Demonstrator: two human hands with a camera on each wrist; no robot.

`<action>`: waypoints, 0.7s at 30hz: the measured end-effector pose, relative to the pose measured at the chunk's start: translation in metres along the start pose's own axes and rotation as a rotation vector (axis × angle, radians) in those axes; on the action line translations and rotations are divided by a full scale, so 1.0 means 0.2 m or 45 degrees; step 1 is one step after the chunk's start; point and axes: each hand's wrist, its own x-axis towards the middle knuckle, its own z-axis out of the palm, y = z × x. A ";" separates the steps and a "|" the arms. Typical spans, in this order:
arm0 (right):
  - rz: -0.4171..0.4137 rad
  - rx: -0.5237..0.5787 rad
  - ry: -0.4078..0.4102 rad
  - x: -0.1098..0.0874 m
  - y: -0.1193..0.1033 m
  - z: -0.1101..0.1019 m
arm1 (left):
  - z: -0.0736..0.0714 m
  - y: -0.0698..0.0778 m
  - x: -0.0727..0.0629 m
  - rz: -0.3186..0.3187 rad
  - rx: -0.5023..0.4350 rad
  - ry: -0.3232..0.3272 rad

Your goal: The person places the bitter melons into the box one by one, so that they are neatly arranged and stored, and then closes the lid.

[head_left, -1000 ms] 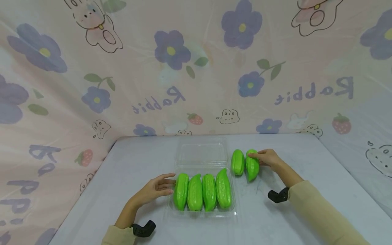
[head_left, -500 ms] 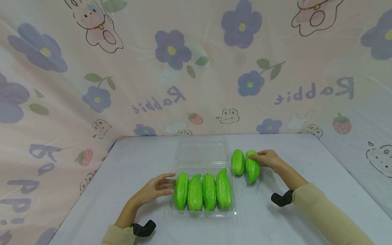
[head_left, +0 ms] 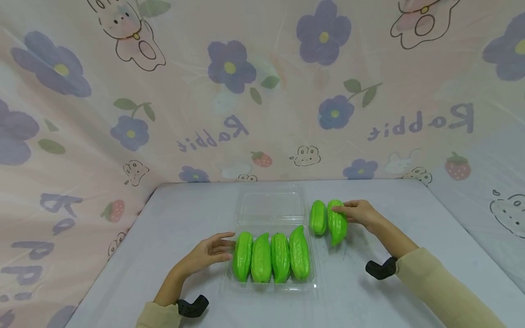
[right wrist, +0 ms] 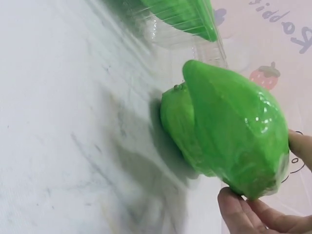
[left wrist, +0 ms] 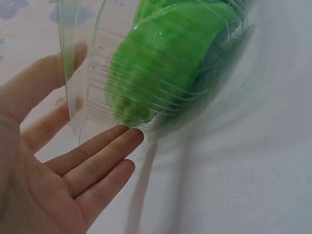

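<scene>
While four green fruits [head_left: 261,258] lie side by side in one clear tray [head_left: 270,287], two more rest outside it, which makes six in all. The outer pair is at the tray's 2 o'clock: a loose fruit [head_left: 318,217] on the bench [head_left: 197,202] and, just to its 3 o'clock, the held fruit [head_left: 338,224]. One lid [head_left: 271,205] is folded back at the tray's 12 o'clock, its transparent edges hard to make out.

In the right wrist view the held fruit covers part of the loose one, and the tray is cut off at the top; in the left wrist view the contents are cut off too, so they cannot be counted there.

The right grip [head_left: 361,214], its arm reaching in from 4 o'clock, pinches the held fruit near its far end. The left grip [head_left: 208,253], at the tray's 9 o'clock, is unclenched and holds nothing, fingers extended towards the wall; whether they touch it is unclear.
</scene>
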 end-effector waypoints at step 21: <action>-0.084 0.065 -0.088 -0.09 -0.06 0.05 | 0.00 0.02 0.00 0.005 -0.010 -0.011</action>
